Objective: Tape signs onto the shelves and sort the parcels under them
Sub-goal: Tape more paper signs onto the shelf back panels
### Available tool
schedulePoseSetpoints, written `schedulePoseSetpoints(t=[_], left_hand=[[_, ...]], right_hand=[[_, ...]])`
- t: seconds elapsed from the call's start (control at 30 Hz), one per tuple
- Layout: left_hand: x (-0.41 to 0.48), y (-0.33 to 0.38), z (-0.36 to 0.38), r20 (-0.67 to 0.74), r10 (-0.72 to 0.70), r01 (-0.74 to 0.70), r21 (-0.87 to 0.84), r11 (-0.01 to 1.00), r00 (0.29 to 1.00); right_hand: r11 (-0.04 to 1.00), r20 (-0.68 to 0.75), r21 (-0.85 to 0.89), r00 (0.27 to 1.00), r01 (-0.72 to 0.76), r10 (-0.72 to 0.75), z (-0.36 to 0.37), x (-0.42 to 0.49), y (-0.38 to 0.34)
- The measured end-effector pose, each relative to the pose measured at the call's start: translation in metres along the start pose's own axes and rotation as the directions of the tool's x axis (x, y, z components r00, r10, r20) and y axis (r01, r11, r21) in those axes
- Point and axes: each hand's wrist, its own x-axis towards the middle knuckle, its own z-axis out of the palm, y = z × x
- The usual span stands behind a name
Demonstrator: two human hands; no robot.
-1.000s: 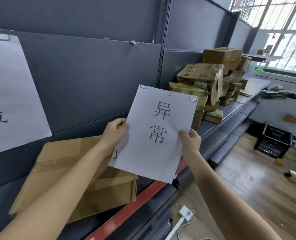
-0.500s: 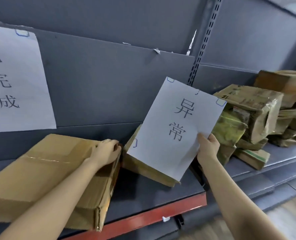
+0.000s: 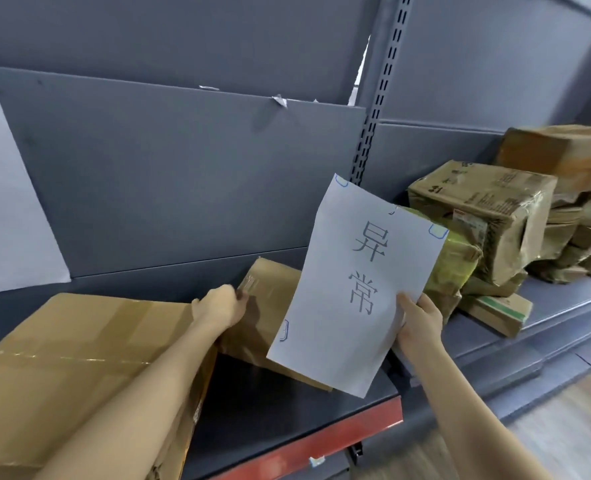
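Two bare hands: left hand point(image 3: 218, 306) left of centre, right hand point(image 3: 420, 323) right of centre. Two white paper signs: printed sign point(image 3: 360, 282) mid-frame, bearing two characters, and second sign point(image 3: 7, 209) at the left edge. Three blue-edged tape tabs point(image 3: 437, 232) countable along the printed sign's edges. Two plain brown cartons: large carton point(image 3: 62, 368) at lower left, smaller carton point(image 3: 270, 292) at centre. One heap of parcels point(image 3: 488, 216) at right, at least six, exact number impossible to tell. One slotted upright point(image 3: 380, 109) at upper centre-right.

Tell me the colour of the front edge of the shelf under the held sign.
Red: the shelf's front edge shows clearly in the head view.
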Motion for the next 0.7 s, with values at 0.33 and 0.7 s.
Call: schedulePoseSetpoints(t=[0.33,0.7], left_hand=[[0.004,0.008,0.011,-0.077,-0.037,0.035,-0.022,0.999,0.996],[-0.006,0.013,0.018,-0.132,0.069,-0.083,-0.103,0.991,0.989]], right_hand=[[0.999,-0.054,-0.046,0.998,0.014,-0.016,-0.016,-0.001,0.0],[0.999,-0.111,-0.052,0.994,-0.005,-0.001,-0.027,-0.012,-0.003]])
